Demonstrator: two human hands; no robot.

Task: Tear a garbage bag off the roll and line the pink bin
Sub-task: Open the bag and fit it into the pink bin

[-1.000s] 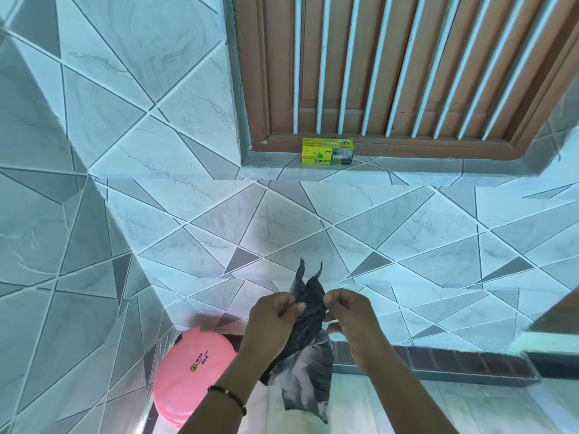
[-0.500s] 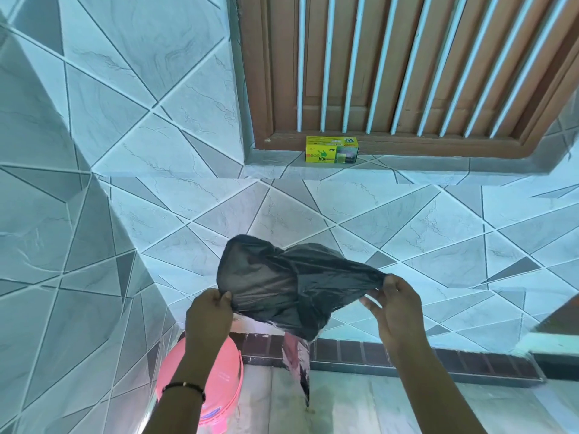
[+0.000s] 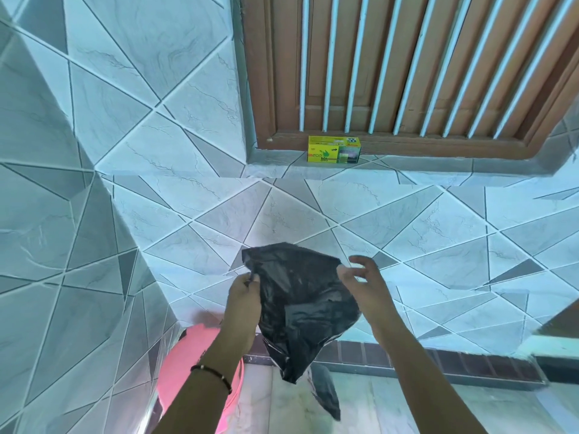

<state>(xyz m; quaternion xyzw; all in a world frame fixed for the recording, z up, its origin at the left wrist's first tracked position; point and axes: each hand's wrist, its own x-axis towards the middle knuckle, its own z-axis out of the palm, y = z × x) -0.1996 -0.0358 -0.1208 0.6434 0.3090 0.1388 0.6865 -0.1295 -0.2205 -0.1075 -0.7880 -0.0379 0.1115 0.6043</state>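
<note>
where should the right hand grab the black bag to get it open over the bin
Pinch the upper right corner of the black garbage bag, on its top rim, coming in from the right. The left hand already pinches the opposite rim edge, and the bag hangs pointed end down, so the mouth faces up. The right hand is spread beside that corner. The pink bin sits below left.

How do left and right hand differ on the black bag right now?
The left hand pinches the black garbage bag at its left edge, fingers curled; the right hand has its fingers spread, and whether it grips the bag's right edge is unclear. The left wrist wears a beaded bracelet; the right wrist is bare. Both are raised at the bag's top, above the pink bin.
</note>
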